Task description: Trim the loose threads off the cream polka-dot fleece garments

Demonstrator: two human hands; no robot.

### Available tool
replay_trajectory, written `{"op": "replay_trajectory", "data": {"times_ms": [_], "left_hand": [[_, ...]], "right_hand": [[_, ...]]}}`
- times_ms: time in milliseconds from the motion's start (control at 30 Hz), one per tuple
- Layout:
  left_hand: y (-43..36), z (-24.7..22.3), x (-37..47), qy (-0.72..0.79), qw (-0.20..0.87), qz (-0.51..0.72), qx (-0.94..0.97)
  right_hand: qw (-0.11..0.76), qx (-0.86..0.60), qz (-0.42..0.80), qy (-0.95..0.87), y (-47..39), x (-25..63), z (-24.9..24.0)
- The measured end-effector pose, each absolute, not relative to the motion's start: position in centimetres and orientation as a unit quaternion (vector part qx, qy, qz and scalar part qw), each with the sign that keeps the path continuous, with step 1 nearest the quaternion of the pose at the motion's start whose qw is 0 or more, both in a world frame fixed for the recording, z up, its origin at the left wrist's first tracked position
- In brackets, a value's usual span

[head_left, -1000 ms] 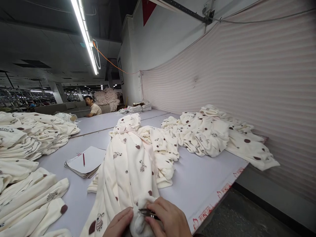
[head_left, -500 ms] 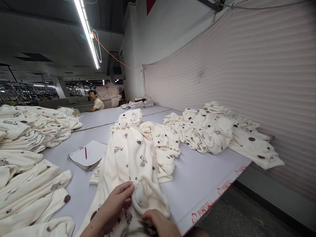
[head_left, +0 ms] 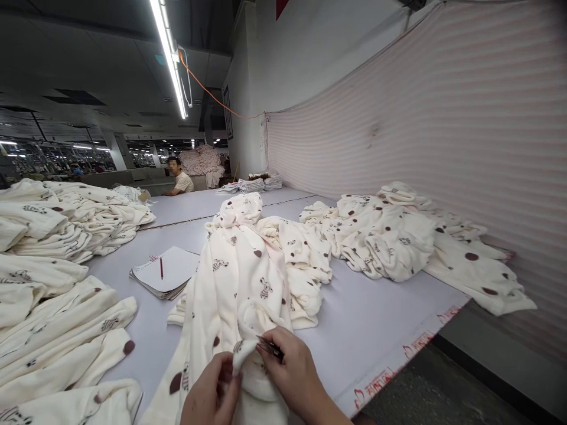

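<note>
Red lettering [head_left: 380,381] on table [head_left: 367,336], writing [head_left: 153,258] on paper [head_left: 177,271], both unreadable

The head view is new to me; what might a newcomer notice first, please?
The cream patterned garment stands out at centre, its fabric pinched in the left-hand grip beside a small dark tool in the right-hand grip. A left heap and right heap of similar cloth flank it. A bright tube light slants at upper left.
</note>
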State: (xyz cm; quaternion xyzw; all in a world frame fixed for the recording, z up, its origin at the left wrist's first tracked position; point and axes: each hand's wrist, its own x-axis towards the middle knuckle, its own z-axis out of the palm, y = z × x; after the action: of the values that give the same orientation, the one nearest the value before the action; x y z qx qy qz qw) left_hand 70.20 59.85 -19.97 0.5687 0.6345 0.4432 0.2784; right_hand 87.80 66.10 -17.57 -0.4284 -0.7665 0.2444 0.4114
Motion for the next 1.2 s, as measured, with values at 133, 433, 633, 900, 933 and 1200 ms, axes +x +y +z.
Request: {"op": "replay_trajectory", "data": {"times_ms": [133, 433, 633, 900, 933, 1200], "left_hand": [[61.6, -19.5, 70.5, 0.536, 0.475, 0.512, 0.475], [63.7, -19.6, 71.9, 0.457, 0.593, 0.569, 0.34], [63.8, -18.0, 71.7, 0.434, 0.675, 0.557, 0.212], [64.4, -17.3, 72.0, 0.429, 0.678, 0.564, 0.193], [64.3, -17.2, 71.9, 0.428, 0.682, 0.559, 0.199], [64.3, -15.9, 71.2, 0.402, 0.694, 0.523, 0.29]], "right_hand": [[0.464, -0.419, 0.191, -0.757, 66.9, 87.4, -17.0], [0.436, -0.456, 0.205, -0.748, 68.1, 86.4, -16.7], [0.373, -0.483, 0.268, -0.745, 67.2, 89.3, -16.8], [0.372, -0.429, 0.14, -0.811, 65.4, 89.8, -19.7], [0.379, -0.428, 0.143, -0.808, 65.5, 89.6, -19.8], [0.421, -0.43, 0.23, -0.765, 65.4, 89.4, -19.1]]}}
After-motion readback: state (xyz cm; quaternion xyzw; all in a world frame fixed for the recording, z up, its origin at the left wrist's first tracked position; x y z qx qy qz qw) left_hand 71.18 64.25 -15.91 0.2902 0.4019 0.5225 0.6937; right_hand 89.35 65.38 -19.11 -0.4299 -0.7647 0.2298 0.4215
